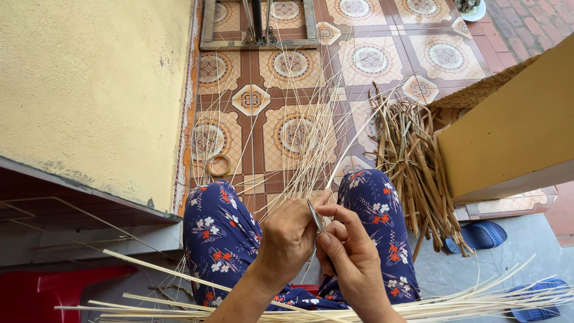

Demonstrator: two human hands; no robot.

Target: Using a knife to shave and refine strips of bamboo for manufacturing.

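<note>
Right hand (pixel 350 251) gripping small knife (pixel 315 216), left hand (pixel 290 236) pinching bamboo strips (pixel 287 149); split slivers (pixel 359 308) piled across lap, thicker stalks (pixel 412 167) unsplit.

left hand (pixel 290 236) gripping cane strips (pixel 299 149) | right hand (pixel 353 254) holding knife (pixel 315 216)

A home porch used for weaving; patterned floor tiles (pixel 281 90); dried reed bundle (pixel 412 167); slippers (pixel 481 234) beside.

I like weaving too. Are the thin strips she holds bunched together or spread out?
Spread out. The thin strips meet at the left hand and fan apart over the tiled floor.
</note>
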